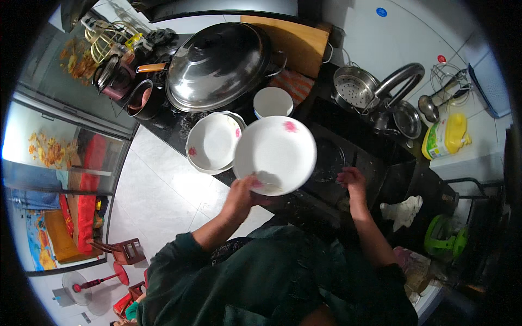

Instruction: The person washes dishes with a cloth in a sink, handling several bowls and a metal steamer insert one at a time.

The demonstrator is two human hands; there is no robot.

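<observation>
My left hand (239, 194) grips the near left rim of a white plate (277, 150) with pink flowers, tilted so that its inside faces up. A little dark liquid or residue shows at its near edge. Left of it, a stack of white floral dishes (214, 142) rests on the dark counter. Just beyond the plate stands a white bowl (273, 102). My right hand (351, 178) is at the right, over the dark sink area, with its fingers curled near a thin curved edge or rim; whether it holds anything is unclear.
A large lidded wok (220, 65) and a small dark pot (140, 100) stand at the back left. Behind are a wooden board (289, 40) and a striped cloth (295, 85). The faucet (401, 81), a steel strainer (355, 85), a yellow bottle (446, 136) and a white rag (403, 212) are right.
</observation>
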